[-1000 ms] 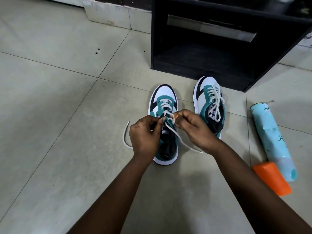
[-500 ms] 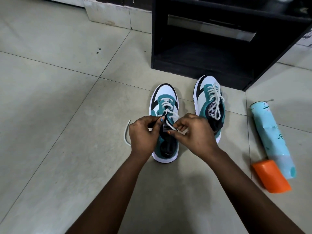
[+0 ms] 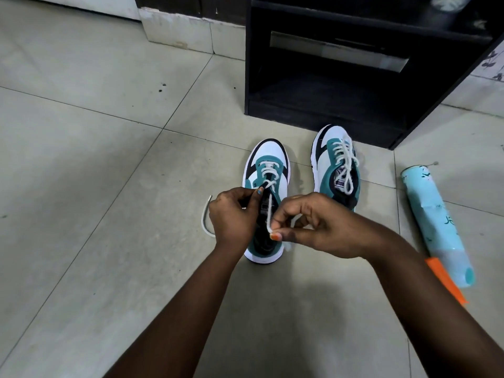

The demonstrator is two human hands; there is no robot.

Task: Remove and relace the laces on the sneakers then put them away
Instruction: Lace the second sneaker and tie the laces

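Centre frame, the left sneaker (image 3: 268,170) sits half-laced on the floor. Left hand (image 3: 231,214) pinches its tongue, right hand (image 3: 319,225) pinches the lace (image 3: 269,211) taut. Right sneaker (image 3: 336,165), fully laced, stands just beside, below the black cabinet (image 3: 354,105).

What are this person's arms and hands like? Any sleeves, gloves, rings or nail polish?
Both forearms are bare, with no sleeves in view and no gloves. No watch, bracelet or ring shows. The nails are painted in different colours: a blue nail on the left hand and an orange one on the right hand.
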